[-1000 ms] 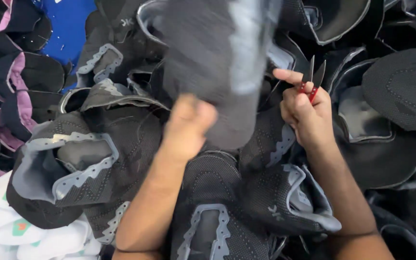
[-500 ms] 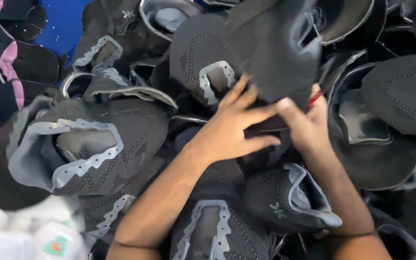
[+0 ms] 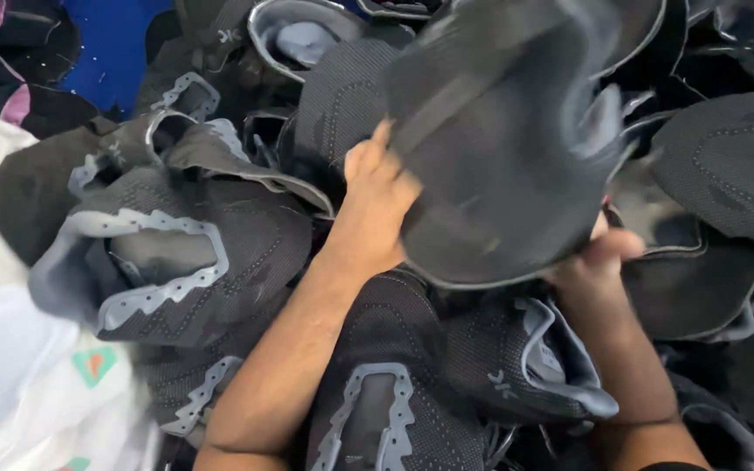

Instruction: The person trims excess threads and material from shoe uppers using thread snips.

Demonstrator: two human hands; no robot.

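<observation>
A black knit shoe upper [image 3: 517,148] is lifted above a heap of similar pieces, blurred by motion. My left hand [image 3: 377,209] grips its left edge, fingers curled under the fabric. My right hand [image 3: 599,262] holds its lower right edge and is mostly hidden beneath it. The small red-handled scissors seen earlier are not visible now.
Several black shoe uppers with grey lace trim [image 3: 185,262] lie piled all around. A blue surface [image 3: 115,52] shows at the top left. White uppers [image 3: 19,375] lie at the lower left. A pink-edged piece [image 3: 15,105] sits at the far left.
My left hand reached right and took hold of the black upper; both hands now lift it. The scissors in my right hand have gone out of sight.
</observation>
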